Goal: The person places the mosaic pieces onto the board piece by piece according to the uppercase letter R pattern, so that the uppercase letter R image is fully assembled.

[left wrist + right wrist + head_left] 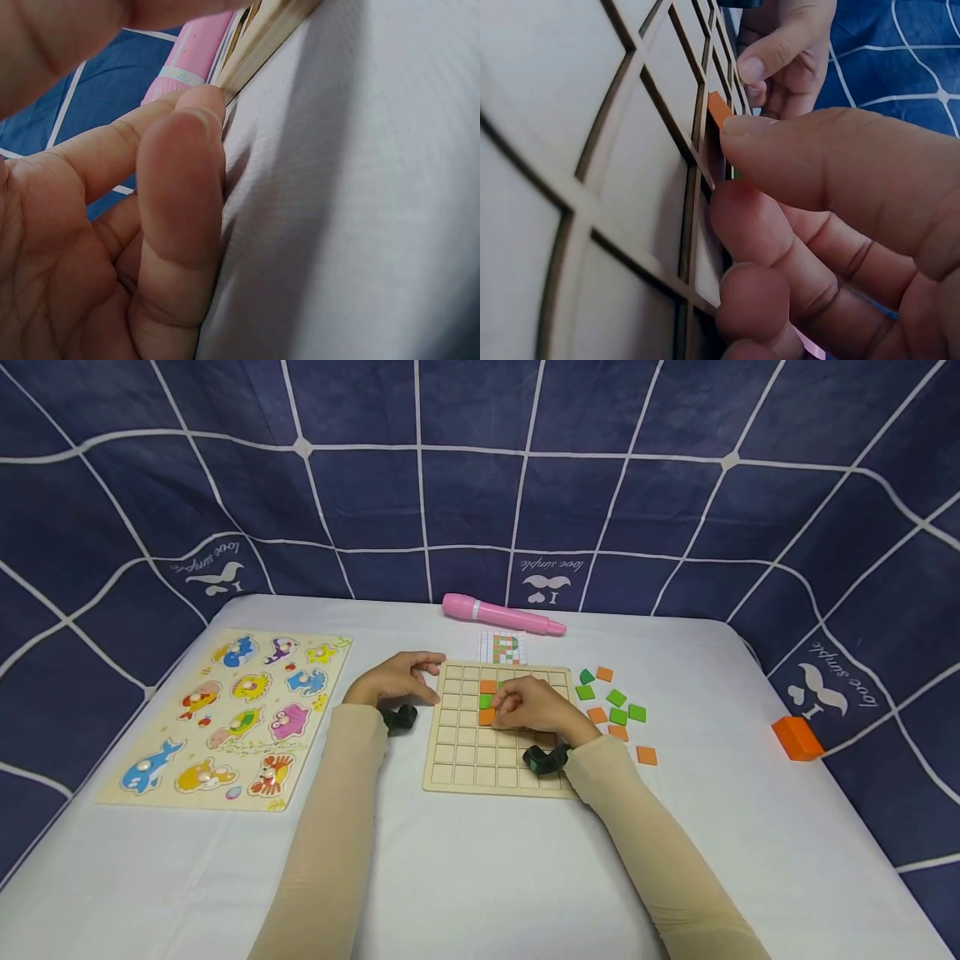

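A wooden grid board [465,756] lies on the white table. In one of its columns stand an orange tile [488,686], a green tile [485,701] and a lower orange square tile [487,717]. My right hand [536,704] pinches that lower tile, seen edge-on in the right wrist view as a tilted orange tile [719,109] between thumb and index finger. More green shows beside the fingers, partly hidden by the hand. My left hand [401,679] rests at the board's left edge, fingers loosely bent, fingertips at the rim.
Several loose green and orange tiles [617,697] lie right of the board. Behind it are a pattern card [504,647] and a pink pen-shaped thing [504,615]. A sea-animal puzzle board [225,727] lies left; an orange block [797,739] sits far right.
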Available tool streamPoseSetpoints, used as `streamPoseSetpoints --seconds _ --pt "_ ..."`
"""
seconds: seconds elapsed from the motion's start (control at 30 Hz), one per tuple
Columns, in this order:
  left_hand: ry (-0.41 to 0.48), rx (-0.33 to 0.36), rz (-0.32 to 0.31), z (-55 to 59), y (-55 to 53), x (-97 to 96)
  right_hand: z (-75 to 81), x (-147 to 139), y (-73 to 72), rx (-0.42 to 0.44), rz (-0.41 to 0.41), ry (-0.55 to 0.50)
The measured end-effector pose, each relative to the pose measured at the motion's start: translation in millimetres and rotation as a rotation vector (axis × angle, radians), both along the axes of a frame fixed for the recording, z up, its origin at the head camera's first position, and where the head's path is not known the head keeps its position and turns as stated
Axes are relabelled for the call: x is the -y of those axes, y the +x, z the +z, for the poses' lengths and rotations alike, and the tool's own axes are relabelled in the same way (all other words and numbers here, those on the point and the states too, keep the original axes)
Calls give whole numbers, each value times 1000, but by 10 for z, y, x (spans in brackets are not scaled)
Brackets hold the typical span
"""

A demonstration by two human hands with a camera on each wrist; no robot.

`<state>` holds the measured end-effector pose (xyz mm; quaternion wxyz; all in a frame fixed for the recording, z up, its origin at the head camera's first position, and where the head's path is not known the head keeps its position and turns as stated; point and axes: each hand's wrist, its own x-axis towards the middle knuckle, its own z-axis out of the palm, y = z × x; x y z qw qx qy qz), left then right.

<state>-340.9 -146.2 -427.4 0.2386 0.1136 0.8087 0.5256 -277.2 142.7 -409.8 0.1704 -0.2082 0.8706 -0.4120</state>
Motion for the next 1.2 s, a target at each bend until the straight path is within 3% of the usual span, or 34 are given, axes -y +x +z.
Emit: streamPoseSetpoints --seconds 0.33,0.73,1.2 --pt "-16 -15 -2 0 1 0 3 35 13 -14 -10 56" --pt "-8 0 10 8 6 -6 -9 14 8 -10 4 36" --pt "-1 13 15 24 16 -11 -7 -245 -31 110 83 -201"
